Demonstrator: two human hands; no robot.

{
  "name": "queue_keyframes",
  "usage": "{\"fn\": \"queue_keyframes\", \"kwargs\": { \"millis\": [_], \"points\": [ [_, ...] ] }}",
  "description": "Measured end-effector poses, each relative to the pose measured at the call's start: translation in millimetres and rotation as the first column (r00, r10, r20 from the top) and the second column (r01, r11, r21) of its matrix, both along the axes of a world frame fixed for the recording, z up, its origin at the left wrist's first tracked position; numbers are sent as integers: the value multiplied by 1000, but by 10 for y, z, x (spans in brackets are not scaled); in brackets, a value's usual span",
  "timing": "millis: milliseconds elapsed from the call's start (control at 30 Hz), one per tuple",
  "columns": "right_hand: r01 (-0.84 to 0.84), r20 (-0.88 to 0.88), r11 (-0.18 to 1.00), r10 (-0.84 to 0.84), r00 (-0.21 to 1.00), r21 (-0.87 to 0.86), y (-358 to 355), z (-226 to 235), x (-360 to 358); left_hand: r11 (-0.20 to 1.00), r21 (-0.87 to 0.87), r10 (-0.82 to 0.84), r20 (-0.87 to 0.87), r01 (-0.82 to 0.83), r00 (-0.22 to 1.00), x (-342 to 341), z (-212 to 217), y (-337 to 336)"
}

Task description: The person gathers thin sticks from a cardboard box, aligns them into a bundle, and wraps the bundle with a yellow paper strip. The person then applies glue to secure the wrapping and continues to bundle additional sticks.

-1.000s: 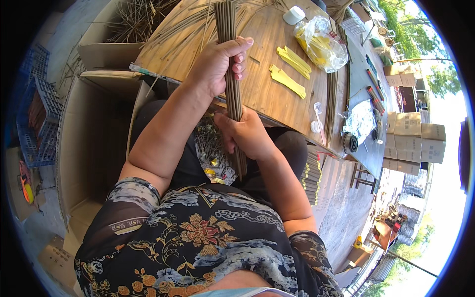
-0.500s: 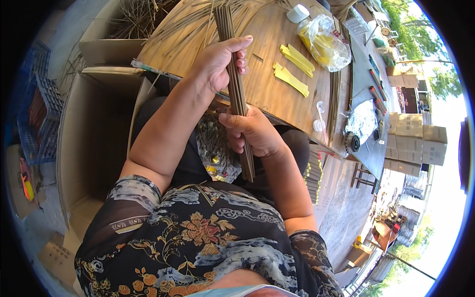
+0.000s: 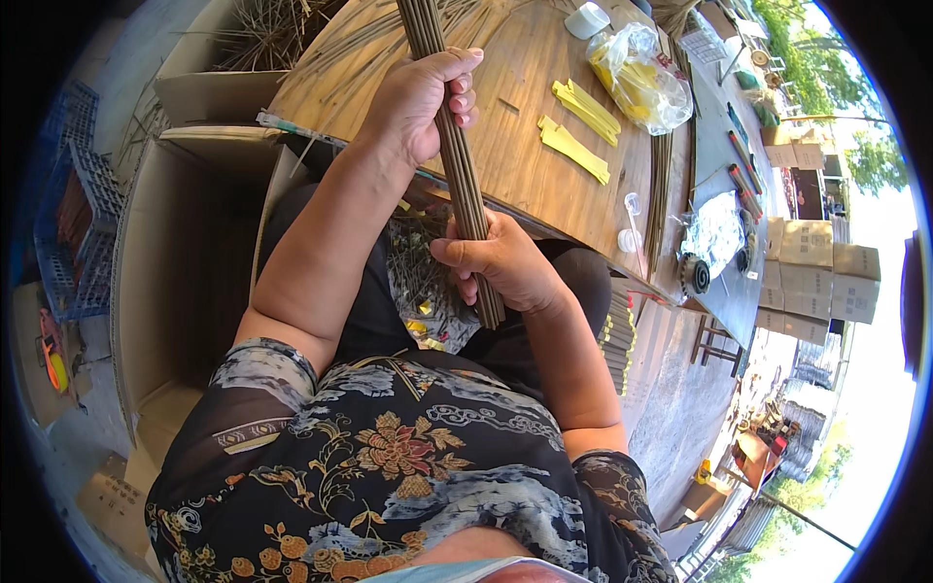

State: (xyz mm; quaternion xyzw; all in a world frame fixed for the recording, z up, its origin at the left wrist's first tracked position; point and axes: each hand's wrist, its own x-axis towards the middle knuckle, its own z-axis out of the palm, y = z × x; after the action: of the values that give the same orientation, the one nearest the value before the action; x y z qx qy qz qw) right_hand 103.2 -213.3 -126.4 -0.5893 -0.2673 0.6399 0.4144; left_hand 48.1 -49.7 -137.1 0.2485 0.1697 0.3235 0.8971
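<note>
A long bundle of thin brown sticks (image 3: 457, 165) slants across the front edge of the wooden table, its lower end above my lap. My left hand (image 3: 420, 102) is wrapped round its upper part, thumb stretched across the sticks. Lower down, my right hand (image 3: 505, 262) grips the same bundle, with a short length of sticks showing below it. Beyond my hands, two small groups of yellow strips (image 3: 575, 151) lie on the table (image 3: 515, 58). More loose brown sticks (image 3: 330, 49) are strewn over its far left part.
A clear plastic bag (image 3: 641, 83) with yellow contents and a white cup (image 3: 587, 20) stand at the table's far right. To my left is a deep cardboard box (image 3: 185, 282). Wrapped bundles (image 3: 617, 340) stand beside my right knee. Stacked cartons (image 3: 807, 243) are farther right.
The bundle has moved up and slightly left, so less of it sticks out below my right hand. My left hand has risen with it; the right has stayed nearly in place.
</note>
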Motion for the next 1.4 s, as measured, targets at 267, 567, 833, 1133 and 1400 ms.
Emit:
{"fn": "queue_keyframes", "kwargs": {
  "millis": [267,567,833,1133,1400],
  "points": [
    [102,401,995,-98,911,11,43,-110,-111,994,59,97,-128,-90,987,26,18,-57],
    [28,96,1000,-29,995,8,8,0,-62,998,25,-60,74,59,995,16,-68,41],
    [132,191,990,-138,972,47,43,85,46,994,-16,-100,189,105,977,30,-61,41],
    [165,-164,984,-152,975,68,22,145,159,999,14,30,183,-33,983,-64,-143,260],
    [152,-397,987,-118,910,54,-14,177,192,340,686,894,-25,-643,447,-371,282,1019]
  ]
}}
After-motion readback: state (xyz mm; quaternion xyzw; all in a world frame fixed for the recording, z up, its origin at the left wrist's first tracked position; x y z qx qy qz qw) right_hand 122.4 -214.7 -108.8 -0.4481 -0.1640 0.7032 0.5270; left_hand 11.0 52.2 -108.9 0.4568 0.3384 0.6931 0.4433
